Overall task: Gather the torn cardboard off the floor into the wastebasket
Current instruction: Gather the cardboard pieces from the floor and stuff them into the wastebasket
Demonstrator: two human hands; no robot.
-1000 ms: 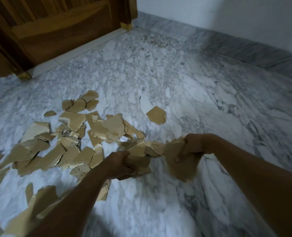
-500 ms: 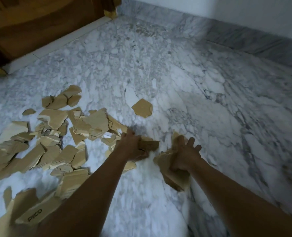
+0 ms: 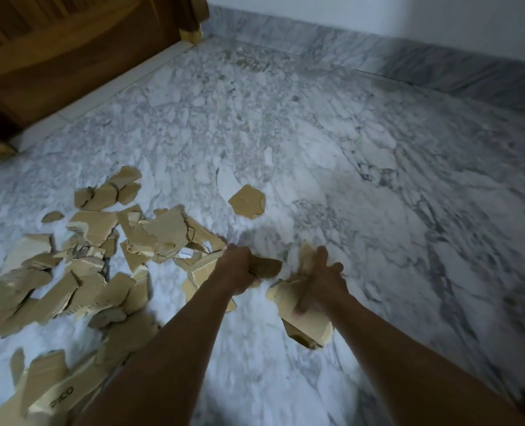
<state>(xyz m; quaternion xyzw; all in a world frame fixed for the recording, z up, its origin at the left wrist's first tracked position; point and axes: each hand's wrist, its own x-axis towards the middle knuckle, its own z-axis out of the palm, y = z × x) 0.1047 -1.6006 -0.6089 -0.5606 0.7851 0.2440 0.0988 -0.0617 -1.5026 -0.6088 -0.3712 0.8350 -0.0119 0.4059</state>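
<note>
Torn tan cardboard pieces [image 3: 80,265] lie scattered over the left half of the marble floor [image 3: 332,142]. One lone piece [image 3: 247,200] lies apart, beyond my hands. My left hand [image 3: 238,269] grips a dark cardboard scrap [image 3: 267,267] at the right edge of the pile. My right hand [image 3: 322,284] holds a stack of larger cardboard pieces [image 3: 307,321] just above the floor, thumb across the top and fingers partly spread. No wastebasket is in view.
A wooden door [image 3: 71,47] with brass-capped frame feet stands at the back left. A marble skirting [image 3: 408,59] runs under a white wall at the back right. A printed cardboard piece [image 3: 58,395] lies at the lower left.
Both hands moved apart from the joined clump, each taking cardboard. The right hand's fingers have spread over its stack. The view tilted down and closer.
</note>
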